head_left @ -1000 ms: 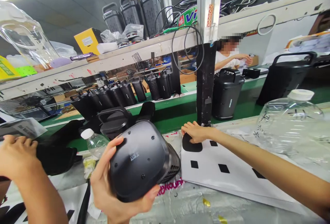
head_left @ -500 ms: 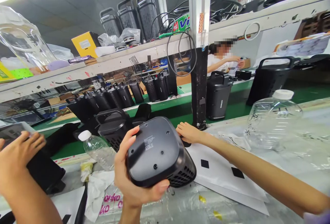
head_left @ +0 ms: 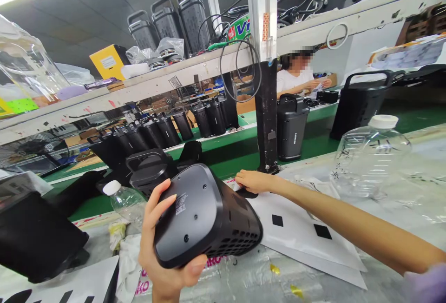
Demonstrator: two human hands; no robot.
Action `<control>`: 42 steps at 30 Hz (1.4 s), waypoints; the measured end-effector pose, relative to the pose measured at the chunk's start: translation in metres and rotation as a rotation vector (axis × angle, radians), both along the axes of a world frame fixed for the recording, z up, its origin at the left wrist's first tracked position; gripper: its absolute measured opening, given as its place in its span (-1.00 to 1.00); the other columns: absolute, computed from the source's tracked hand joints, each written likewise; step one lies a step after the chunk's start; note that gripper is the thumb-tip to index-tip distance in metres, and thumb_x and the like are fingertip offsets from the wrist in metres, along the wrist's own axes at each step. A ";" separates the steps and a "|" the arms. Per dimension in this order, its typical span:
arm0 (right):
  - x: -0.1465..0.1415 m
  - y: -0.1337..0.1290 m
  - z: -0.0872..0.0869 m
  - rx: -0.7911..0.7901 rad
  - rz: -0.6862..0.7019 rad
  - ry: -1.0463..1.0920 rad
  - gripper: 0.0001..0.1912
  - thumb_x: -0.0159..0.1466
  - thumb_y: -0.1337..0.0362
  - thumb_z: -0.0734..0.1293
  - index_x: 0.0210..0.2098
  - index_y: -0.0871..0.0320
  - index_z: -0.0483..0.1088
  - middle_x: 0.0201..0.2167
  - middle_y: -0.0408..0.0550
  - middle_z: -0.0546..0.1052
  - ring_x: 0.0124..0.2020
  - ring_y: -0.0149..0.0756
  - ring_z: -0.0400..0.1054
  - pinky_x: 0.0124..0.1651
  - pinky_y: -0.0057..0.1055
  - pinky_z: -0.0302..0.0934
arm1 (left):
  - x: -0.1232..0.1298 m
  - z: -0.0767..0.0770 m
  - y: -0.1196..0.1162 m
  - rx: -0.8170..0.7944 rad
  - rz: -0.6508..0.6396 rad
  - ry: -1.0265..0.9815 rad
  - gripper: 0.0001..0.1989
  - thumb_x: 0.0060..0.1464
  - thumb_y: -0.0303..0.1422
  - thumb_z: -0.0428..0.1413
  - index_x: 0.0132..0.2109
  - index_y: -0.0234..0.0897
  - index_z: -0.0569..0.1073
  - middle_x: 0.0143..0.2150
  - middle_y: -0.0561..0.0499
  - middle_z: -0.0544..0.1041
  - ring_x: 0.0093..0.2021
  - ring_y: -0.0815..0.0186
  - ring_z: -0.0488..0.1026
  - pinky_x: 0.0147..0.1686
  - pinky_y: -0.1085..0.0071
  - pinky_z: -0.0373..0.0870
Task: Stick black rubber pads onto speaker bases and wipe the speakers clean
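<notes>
At the lower centre of the frame our left hand [head_left: 163,252] gripped the black speaker housing [head_left: 205,217], fingers clenched round its base and tilted so the underside faced us, likely to show the label. Right of centre, our right hand [head_left: 252,182] lay flat on a black pad [head_left: 248,194] atop the white sheet [head_left: 299,238] on the counter [head_left: 313,289], fingers pressing rather than grasping.

L hand [head_left: 163,242] low centre of frame, wrist coming up from bottom edge, palm up, fingers [head_left: 153,210] curled round a black speaker [head_left: 205,221] w/ thumb under its lower edge. R arm stretches from lower right twd centre, straight; R hand [head_left: 252,181] palm down, fingers flat, pressing on sth dark.
</notes>
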State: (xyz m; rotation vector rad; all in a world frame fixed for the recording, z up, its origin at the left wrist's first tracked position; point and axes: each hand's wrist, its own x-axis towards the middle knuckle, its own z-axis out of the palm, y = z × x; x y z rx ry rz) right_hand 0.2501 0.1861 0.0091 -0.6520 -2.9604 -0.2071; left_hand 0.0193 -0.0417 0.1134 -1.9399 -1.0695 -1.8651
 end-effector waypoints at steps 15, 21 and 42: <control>0.042 -0.008 0.040 -0.244 -0.080 0.204 -0.86 0.25 0.46 0.21 -0.23 0.15 0.31 -0.29 -0.04 0.43 -0.24 -0.23 0.27 -0.17 -0.35 0.10 | 0.000 0.006 -0.002 -0.027 0.015 0.058 -0.35 -0.01 0.04 0.23 0.10 -0.29 0.41 0.21 -0.24 0.40 0.22 -0.04 0.36 0.11 0.12 0.34; 0.062 -0.023 0.051 -0.438 -0.106 0.193 -0.91 0.18 0.43 0.23 -0.33 0.13 0.31 -0.27 -0.05 0.39 -0.24 -0.24 0.25 -0.17 -0.35 0.13 | 0.003 0.010 0.000 -0.018 0.012 0.064 -0.33 -0.03 0.08 0.22 0.09 -0.28 0.41 0.21 -0.25 0.42 0.21 -0.02 0.38 0.09 0.13 0.37; 0.083 -0.032 0.042 -0.737 -0.306 0.807 -0.57 0.21 -0.13 0.29 -0.31 0.09 0.15 -0.12 0.00 0.42 -0.13 -0.16 0.33 -0.08 -0.20 0.26 | 0.018 0.005 0.004 0.034 -0.014 0.035 -0.27 -0.09 0.02 0.30 0.14 -0.28 0.36 0.22 -0.26 0.40 0.25 -0.06 0.35 0.08 0.07 0.41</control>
